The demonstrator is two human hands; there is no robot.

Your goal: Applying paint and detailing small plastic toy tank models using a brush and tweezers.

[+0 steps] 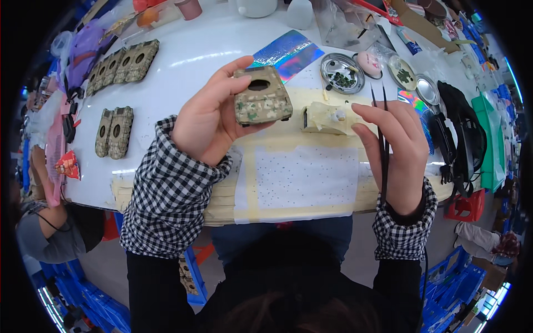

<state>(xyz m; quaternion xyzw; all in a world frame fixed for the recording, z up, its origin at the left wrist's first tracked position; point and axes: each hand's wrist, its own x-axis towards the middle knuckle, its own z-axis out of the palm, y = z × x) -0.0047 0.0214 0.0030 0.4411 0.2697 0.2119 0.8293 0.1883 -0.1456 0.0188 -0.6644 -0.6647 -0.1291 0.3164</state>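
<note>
My left hand (pixel 202 114) grips a toy tank hull (pixel 265 106) in green and brown camouflage, thumb on top beside its round dark hole. It is raised above the table, tilted toward me. In my right hand (pixel 401 150) are black tweezers (pixel 384 145), held upright against the palm with tips pointing away and apart. The thumb and index finger are spread. Between my hands sits a block wrapped in yellowish tape (pixel 322 123), a whitish lump on it. A white paper sheet (pixel 305 175) with small dark specks lies taped down in front of me.
A round metal dish (pixel 342 74) holds small dark green pieces; another dish (pixel 401 72) with similar pieces stands farther right. Several camouflage hulls (pixel 129 62) line the far left, with two hulls (pixel 114 133) nearer. A black bag (pixel 462 122) and green tray (pixel 491 144) lie right.
</note>
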